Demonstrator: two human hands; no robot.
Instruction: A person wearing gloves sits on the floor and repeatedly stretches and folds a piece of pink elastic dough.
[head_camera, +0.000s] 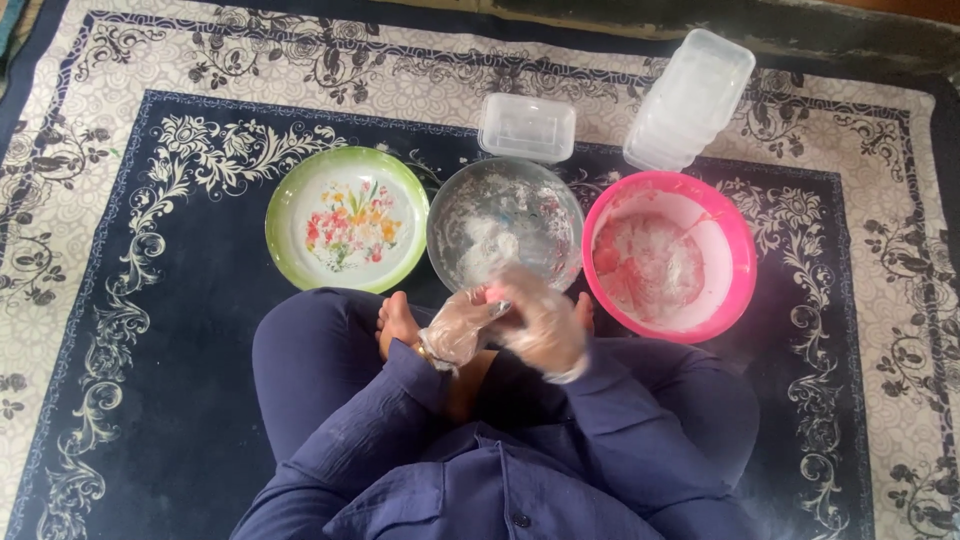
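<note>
Head view: a small pink lump of soft dough sits pressed between the two hands, just over the near edge of the round metal bowl dusted with white flour. Only a bit of pink shows; the rest is hidden. Left hand, in a thin clear plastic glove, is curled w/ fingers closed around the lump from the left. Right hand, also gloved, is cupped over it from the right, fingers bent and closed. Both hands touch each other & the lump.

To do this bit well, I think: keep the lump over the metal bowl so crumbs fall in it, press soft and even, turn it a little each squeeze, don't let the gloves bunch up & stick.

Just right of the metal bowl, touching or nearly so, is a big round pink plastic bowl w/ white flaky stuff and more pink lumps inside. Left of the metal bowl is a round green-rimmed plate with painted flowers, nothing on it. Behind the metal bowl sits a small clear plastic box w/ lid; further right, a stack of clear plastic boxes lying tilted. All rest on a dark blue and cream patterned rug. Person sits cross-legged in dark blue clothes.
</note>
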